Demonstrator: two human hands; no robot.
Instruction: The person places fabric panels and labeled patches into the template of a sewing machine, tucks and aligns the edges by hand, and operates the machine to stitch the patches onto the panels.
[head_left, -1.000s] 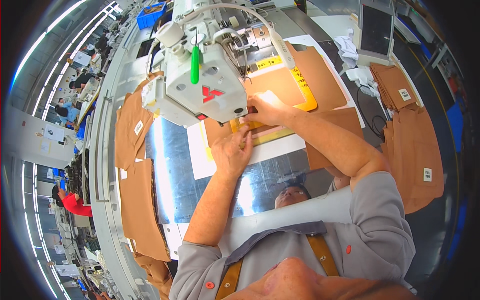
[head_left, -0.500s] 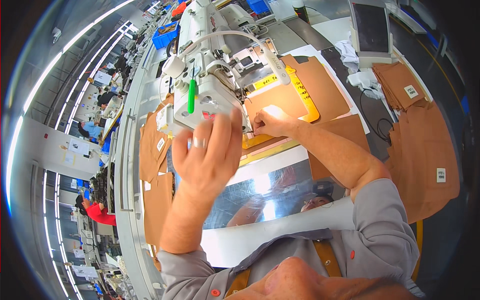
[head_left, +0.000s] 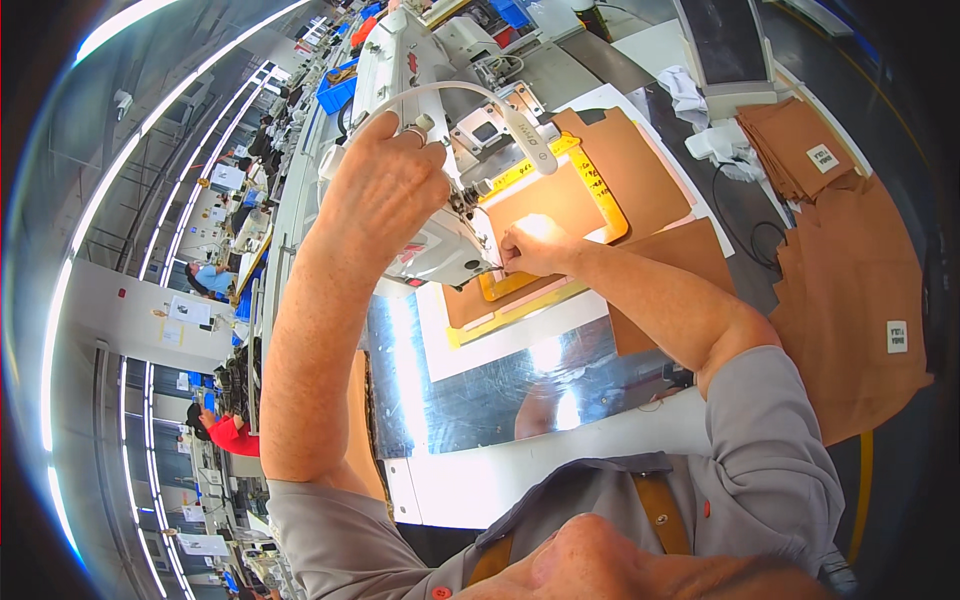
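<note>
A white sewing machine (head_left: 440, 60) stands on a shiny metal table (head_left: 470, 390). My left hand (head_left: 385, 185) is raised and rests on the machine's head, fingers curled over its top. My right hand (head_left: 535, 245) is pinched at the needle area under the machine head, on a brown leather piece (head_left: 560, 195) held in a yellow frame (head_left: 605, 200). The fingertips are hidden against the machine, so what they pinch is unclear.
Stacks of brown cut pieces (head_left: 850, 260) with white tags lie at the right. A monitor (head_left: 725, 45) and white cloth (head_left: 690, 95) sit at the back right. Blue bins (head_left: 340, 90) and other workers (head_left: 225, 435) are along the left aisle.
My left hand rose from the leather piece up onto the sewing machine head. My right hand stayed at the needle area. The view tilted.
</note>
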